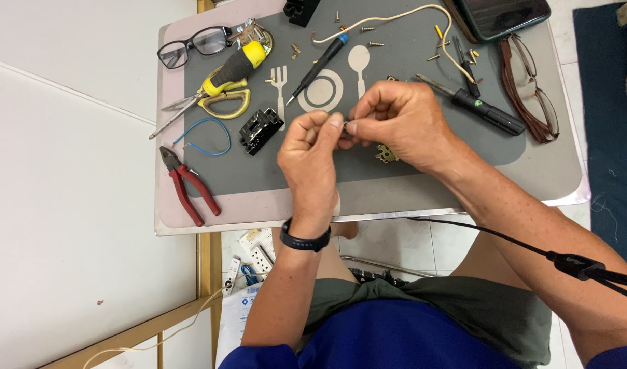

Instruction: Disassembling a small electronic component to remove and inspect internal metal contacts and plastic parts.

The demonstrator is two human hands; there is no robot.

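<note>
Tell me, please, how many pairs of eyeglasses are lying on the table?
2. The black-framed glasses lie at the table's far left corner. The brown-framed glasses lie near its right edge, beside the black-handled tool. None seem hidden.

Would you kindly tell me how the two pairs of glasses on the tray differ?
The black-framed glasses lie at the tray's far left corner, arms open. The brown-framed glasses lie at the right edge, look folded and narrower. Both rest lenses up on the same tray, away from both hands.
</note>
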